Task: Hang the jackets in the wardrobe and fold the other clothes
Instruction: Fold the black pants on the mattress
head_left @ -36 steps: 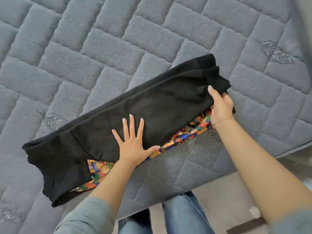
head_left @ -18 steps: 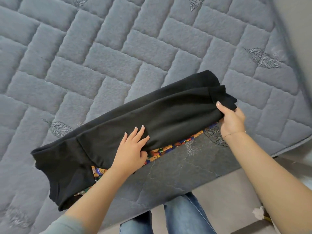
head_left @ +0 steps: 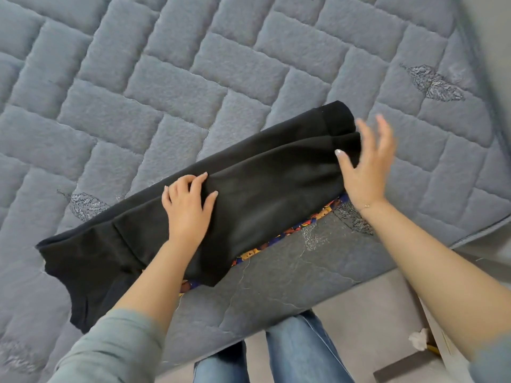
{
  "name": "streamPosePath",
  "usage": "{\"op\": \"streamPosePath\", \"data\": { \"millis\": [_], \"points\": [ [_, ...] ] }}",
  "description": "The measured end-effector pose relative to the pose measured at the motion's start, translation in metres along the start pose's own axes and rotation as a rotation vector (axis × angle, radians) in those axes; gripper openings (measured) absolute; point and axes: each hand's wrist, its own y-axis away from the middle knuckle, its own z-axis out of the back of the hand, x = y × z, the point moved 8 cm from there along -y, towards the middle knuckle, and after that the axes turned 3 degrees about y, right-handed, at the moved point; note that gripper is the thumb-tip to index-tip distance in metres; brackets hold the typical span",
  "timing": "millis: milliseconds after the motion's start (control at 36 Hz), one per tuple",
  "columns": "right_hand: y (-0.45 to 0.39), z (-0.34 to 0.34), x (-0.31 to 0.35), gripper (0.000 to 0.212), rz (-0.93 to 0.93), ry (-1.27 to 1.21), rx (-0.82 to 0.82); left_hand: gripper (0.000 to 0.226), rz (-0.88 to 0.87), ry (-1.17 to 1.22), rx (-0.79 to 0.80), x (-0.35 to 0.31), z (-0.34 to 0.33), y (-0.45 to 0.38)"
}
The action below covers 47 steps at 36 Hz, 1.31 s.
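Left hand (head_left: 188,208) fingers curled, pinching black garment (head_left: 249,200) on bed (head_left: 166,78); right hand (head_left: 367,164) spread, blurred, holding nothing.

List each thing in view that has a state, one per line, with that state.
Black garment: folded into a long band, lying on the bed.
Patterned cloth: under the black garment, only its edge showing.
Left hand: on the black garment, fingers curled into a fold of it.
Right hand: open, fingers spread, blurred, over the garment's end.
Bed: covered by a grey quilted surface.
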Motion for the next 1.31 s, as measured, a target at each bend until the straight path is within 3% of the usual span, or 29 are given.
{"op": "streamPosePath", "data": {
  "millis": [56, 139, 333, 444, 556, 639, 694, 806, 972, 1028, 1139, 1167, 1222, 1306],
  "points": [
    [-0.009, -0.022, 0.026, 0.048, 0.260, 0.137, 0.192, 0.035, 0.022, -0.015, -0.003, 0.004, 0.001, -0.007],
    [-0.023, -0.046, 0.031, 0.033, 0.336, 0.318, 0.376, 0.022, 0.008, -0.034, 0.011, 0.004, 0.004, -0.018],
    [-0.062, -0.044, 0.040, 0.022, 0.323, 0.355, 0.286, 0.016, -0.026, 0.011, -0.109, -0.003, 0.027, -0.034],
    [-0.056, -0.060, 0.048, 0.046, 0.291, 0.370, 0.341, 0.048, 0.003, -0.054, -0.063, -0.014, 0.008, -0.028],
    [-0.005, -0.089, 0.099, 0.054, 0.626, 0.305, 0.352, 0.058, -0.123, -0.171, -0.009, -0.039, -0.031, -0.004],
    [0.029, -0.129, 0.097, 0.056, 0.706, 0.386, 0.568, 0.060, -0.154, -0.242, 0.073, -0.034, -0.065, 0.014],
    [0.023, -0.142, 0.070, 0.057, 0.655, 0.445, 0.633, 0.061, -0.169, -0.283, 0.073, -0.022, -0.076, 0.019],
    [-0.005, -0.137, 0.035, 0.062, 0.614, 0.461, 0.607, 0.061, -0.198, -0.310, 0.046, -0.006, -0.075, 0.017],
    [-0.030, -0.109, 0.007, 0.066, 0.436, 0.593, 0.501, 0.064, 0.104, -0.258, 0.025, 0.034, -0.052, 0.016],
    [-0.040, -0.100, -0.012, 0.061, 0.286, 0.507, 0.506, 0.064, 0.139, -0.257, 0.042, 0.034, -0.049, 0.016],
    [-0.055, -0.084, -0.047, 0.065, 0.002, 0.075, 0.582, 0.058, 0.264, -0.159, 0.012, 0.015, -0.048, 0.017],
    [-0.059, -0.078, -0.053, 0.068, -0.034, 0.042, 0.557, 0.056, 0.242, -0.117, -0.011, 0.003, -0.048, 0.016],
    [-0.060, -0.071, -0.068, 0.075, -0.227, -0.062, 0.564, 0.054, 0.032, -0.052, -0.022, -0.038, -0.053, 0.014],
    [-0.048, -0.080, -0.084, 0.086, -0.565, -0.260, 0.770, 0.049, -0.329, -0.062, 0.115, -0.102, -0.079, 0.021]
  ]
}}
